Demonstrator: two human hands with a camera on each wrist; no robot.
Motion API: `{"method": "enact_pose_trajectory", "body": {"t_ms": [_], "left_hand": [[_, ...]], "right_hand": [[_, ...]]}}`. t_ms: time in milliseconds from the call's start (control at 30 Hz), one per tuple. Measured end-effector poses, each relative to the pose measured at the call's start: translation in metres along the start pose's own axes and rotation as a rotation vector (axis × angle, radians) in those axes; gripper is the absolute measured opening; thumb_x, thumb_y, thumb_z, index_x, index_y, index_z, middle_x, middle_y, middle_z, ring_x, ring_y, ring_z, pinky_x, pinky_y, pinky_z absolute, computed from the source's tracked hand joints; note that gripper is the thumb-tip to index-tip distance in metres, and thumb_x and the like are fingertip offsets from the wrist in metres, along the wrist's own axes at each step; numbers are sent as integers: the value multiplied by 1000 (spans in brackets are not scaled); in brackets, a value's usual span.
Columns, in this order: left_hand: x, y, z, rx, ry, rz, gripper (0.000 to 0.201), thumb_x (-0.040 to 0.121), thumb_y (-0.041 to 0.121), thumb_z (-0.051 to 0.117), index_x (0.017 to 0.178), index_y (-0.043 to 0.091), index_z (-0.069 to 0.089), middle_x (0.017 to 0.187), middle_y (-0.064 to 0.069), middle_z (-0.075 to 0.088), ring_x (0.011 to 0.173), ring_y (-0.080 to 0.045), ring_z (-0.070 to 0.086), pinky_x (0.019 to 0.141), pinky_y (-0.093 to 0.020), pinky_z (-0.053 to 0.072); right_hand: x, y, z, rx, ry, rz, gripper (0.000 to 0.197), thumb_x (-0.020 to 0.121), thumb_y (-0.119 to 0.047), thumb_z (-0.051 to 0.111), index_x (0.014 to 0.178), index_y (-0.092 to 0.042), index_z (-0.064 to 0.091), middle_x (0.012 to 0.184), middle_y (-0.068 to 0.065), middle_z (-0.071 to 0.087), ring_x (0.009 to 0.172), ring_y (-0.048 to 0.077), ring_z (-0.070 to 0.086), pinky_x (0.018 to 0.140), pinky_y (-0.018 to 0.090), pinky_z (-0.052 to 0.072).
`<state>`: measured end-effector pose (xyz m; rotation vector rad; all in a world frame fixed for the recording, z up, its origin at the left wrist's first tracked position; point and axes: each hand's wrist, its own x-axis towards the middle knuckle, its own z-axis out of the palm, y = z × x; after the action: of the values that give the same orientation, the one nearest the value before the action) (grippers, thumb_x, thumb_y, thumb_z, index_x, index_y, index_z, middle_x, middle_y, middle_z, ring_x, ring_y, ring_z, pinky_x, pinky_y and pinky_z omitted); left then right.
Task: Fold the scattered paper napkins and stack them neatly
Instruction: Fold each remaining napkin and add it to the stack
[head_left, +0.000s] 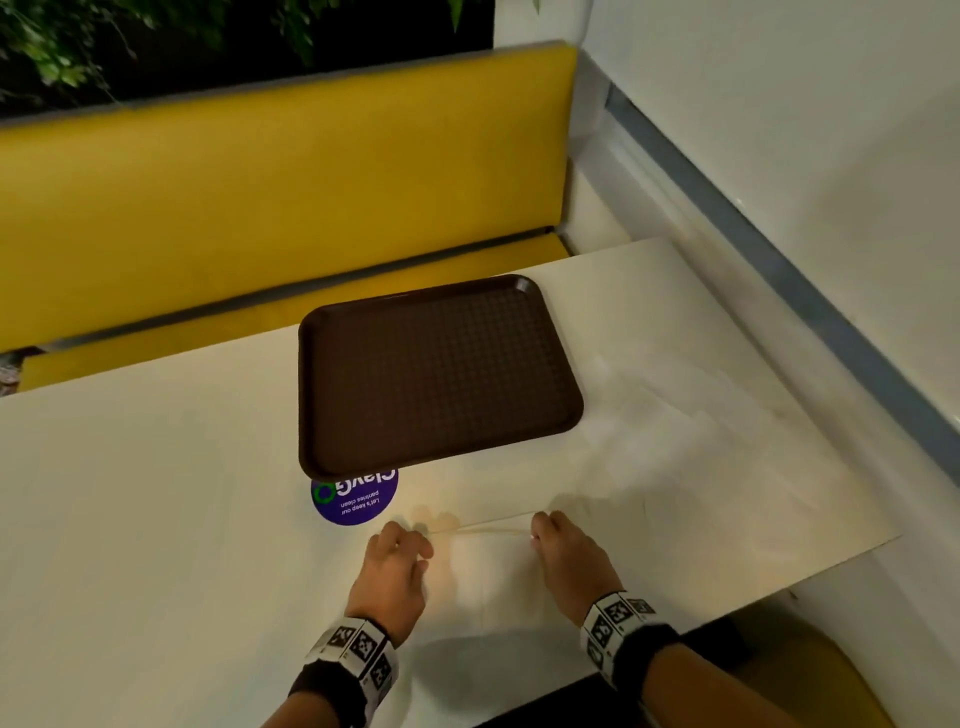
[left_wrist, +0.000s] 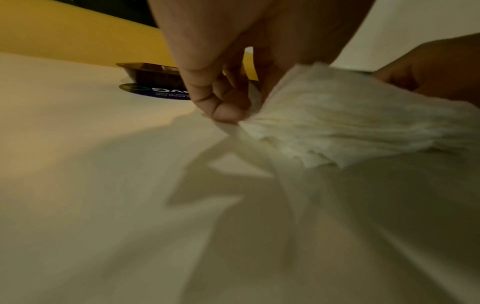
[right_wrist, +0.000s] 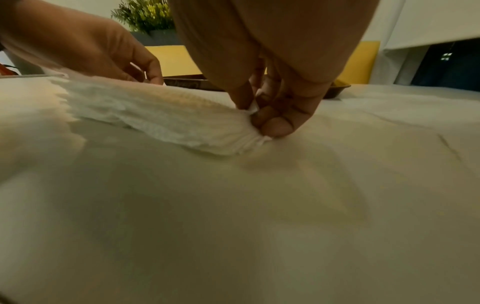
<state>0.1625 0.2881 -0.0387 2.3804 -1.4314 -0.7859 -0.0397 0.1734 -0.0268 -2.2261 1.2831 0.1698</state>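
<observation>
While both hands work at the near edge of the table (head_left: 156, 493), the task appears to be at an early stage. The left hand (head_left: 392, 569) pinches one corner of a white paper napkin (left_wrist: 350, 121) between thumb and fingertips; the right hand (head_left: 569, 556) pinches the opposite corner in the same way, fingers curled tight on the paper. Between the two grips the napkin spans low over the tabletop, its far edge lifted and its body sagging toward the surface. This looks like the first fold in progress. No finished stack is visible anywhere. The brown tray (head_left: 441, 374) beyond the hands holds nothing and partly covers a round purple sticker (head_left: 353, 501). More pale napkins seem to lie to the right of the tray, though they blend into the surface and their count cannot be determined.
</observation>
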Motion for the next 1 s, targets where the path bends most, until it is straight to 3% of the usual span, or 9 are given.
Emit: {"method": "enact_pose_trajectory", "body": {"t_ms": [100,233,333,400,467,567,667,867,1000], "left_hand": [[2,11,-4,97,6,-22,20,86,18,60,102,30,57,120,4,42,105,-15,37,94,-24,40],[18,46,-20,196,-37,20,31,76,22,64,101,36,52,116,9,31,102,-12,29,93,-26,36],[43,90,-24,232,-74,226,38,72,17,58,104,36,51,123,10,32,113,-16,33,94,-29,34],[66,125,-20,294,-106,406,44,72,21,57,114,35,51,134,7,35,122,-21,34,98,-34,35],[90,162,-11,371,-167,561,51,78,26,55,128,32,47,149,4,27,136,-26,25,105,-41,30],[122,215,10,529,-278,687,58,89,34,50,143,28,30,159,6,5,147,-24,1,115,-45,18],[143,256,41,648,-343,780,62,93,37,48,148,26,21,161,7,-5,148,-23,-9,118,-48,12],[174,297,92,751,-466,981,73,94,39,51,151,31,7,161,9,-7,148,-20,-7,117,-47,12],[192,303,99,737,-516,1012,68,94,41,51,151,35,13,161,9,1,147,-22,10,115,-45,22]], "right_hand": [[-4,-1,-5,53,25,23,17,100,-27,38,111,-17,45,110,-1,50,86,20,60,71,31,52],[-17,14,-28,223,131,94,18,97,-34,44,111,-23,47,102,-12,40,80,6,50,69,12,39],[-39,43,-49,368,206,165,9,94,-29,53,101,-31,48,91,-15,50,73,5,54,67,14,44],[-60,66,-62,440,248,254,17,91,-23,59,95,-35,47,77,-7,58,66,8,57,66,20,51],[-80,86,-76,489,268,345,22,90,-19,62,94,-35,47,72,-1,62,63,11,60,65,22,54],[-106,110,-90,569,257,472,16,92,-19,60,96,-30,50,74,-1,63,65,8,61,60,14,48],[-122,130,-87,597,285,565,15,92,-21,61,91,-32,52,80,-6,65,68,1,59,62,5,43],[-131,148,-70,677,239,623,20,92,-25,60,87,-40,48,84,-16,63,86,-16,56,68,3,43],[-133,155,-61,707,201,631,22,93,-25,59,85,-42,47,83,-14,65,85,-9,58,69,8,46]]}}
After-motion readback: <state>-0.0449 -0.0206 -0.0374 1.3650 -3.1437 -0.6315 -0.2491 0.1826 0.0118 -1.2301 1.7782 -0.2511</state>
